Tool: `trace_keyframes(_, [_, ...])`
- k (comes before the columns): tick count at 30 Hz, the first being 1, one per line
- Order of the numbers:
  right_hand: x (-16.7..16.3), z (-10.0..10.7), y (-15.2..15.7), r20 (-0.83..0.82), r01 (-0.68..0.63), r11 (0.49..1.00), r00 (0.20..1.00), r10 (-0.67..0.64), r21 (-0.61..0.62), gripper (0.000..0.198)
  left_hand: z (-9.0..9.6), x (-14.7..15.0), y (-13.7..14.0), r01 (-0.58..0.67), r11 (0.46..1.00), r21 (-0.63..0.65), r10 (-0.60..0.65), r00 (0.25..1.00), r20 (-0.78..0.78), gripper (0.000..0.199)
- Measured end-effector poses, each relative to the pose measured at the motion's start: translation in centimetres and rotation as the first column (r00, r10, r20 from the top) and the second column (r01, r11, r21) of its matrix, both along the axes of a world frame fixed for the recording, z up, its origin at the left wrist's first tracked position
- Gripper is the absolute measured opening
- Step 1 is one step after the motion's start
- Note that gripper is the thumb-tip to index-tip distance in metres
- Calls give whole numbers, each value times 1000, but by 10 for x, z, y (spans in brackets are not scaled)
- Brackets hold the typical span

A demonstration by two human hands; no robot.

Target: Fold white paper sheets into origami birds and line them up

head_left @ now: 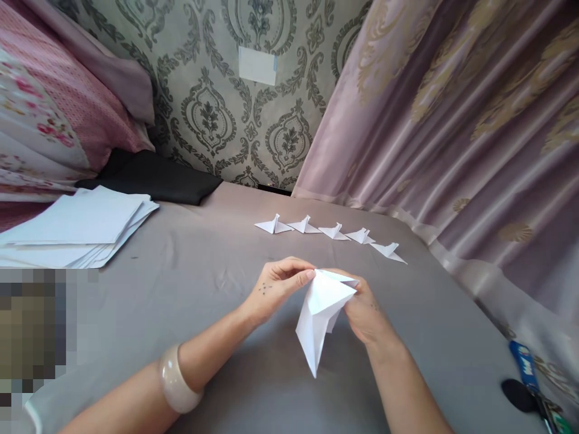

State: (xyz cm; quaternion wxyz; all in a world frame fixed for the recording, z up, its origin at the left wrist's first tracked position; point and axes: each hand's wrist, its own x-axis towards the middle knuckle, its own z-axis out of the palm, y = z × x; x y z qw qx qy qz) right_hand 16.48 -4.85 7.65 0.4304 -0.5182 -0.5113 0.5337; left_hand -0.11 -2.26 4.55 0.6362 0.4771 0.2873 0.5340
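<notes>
A partly folded sheet of white paper point(323, 301) is held above the grey cloth, its pointed flap hanging down toward me. My left hand point(284, 280) pinches its upper left corner between thumb and fingers. On the other side my right hand point(364, 304) grips the paper's right edge; most of those fingers are hidden behind the sheet. Beyond my hands stands a slanting row of several small folded paper birds, among them one at the left end point(275, 225) and one at the right end point(388, 251).
A stack of white paper point(81, 220) lies at the left beside a black folded cloth point(158, 175). Pink curtains point(384, 120) hang at the right, patterned wallpaper behind. At the lower right edge are a blue packaged item point(523, 364) and a black round object point(518, 395).
</notes>
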Motion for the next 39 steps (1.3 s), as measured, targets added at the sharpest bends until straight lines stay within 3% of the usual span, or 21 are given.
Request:
trace_keyframes(4, [-5, 4, 1, 61, 85, 994, 994, -90, 70, 20, 4, 2, -2, 42, 992, -117, -34, 997, 66, 14])
trace_keyframes(8, [-5, 9, -4, 164, 65, 982, 982, -95, 178, 15, 3, 3, -4, 60, 980, -192, -41, 994, 101, 14])
trace_keyframes(16, [-6, 15, -14, 216, 3, 981, 975, -46, 193, 14, 10, 3, -8, 78, 988, -134, -61, 990, 130, 9])
trace_keyframes(23, [-8, 19, -21, 281, -36, 942, 958, -63, 334, 14, 14, -2, -9, 55, 997, -47, -50, 993, 105, 7])
trace_keyframes(26, [-3, 19, -22, 303, -27, 857, 941, -152, 514, 36, 17, -6, -8, 74, 996, -54, -66, 988, 137, 10])
trace_keyframes(30, [4, 23, -25, 403, -142, 613, 860, -312, 777, 42, 22, -9, -7, 124, 987, -106, -104, 979, 173, 14])
trace_keyframes(33, [6, 25, -26, 436, -226, 479, 813, -387, 848, 43, 24, -7, -8, 154, 977, -149, -119, 969, 218, 16])
trace_keyframes(36, [6, 24, -24, 410, -235, 414, 815, -408, 879, 44, 24, -6, -10, 182, 964, -193, -126, 954, 271, 16])
trace_keyframes(39, [6, 25, -23, 420, -249, 407, 809, -412, 879, 47, 24, -5, -11, 192, 953, -235, -116, 947, 301, 17])
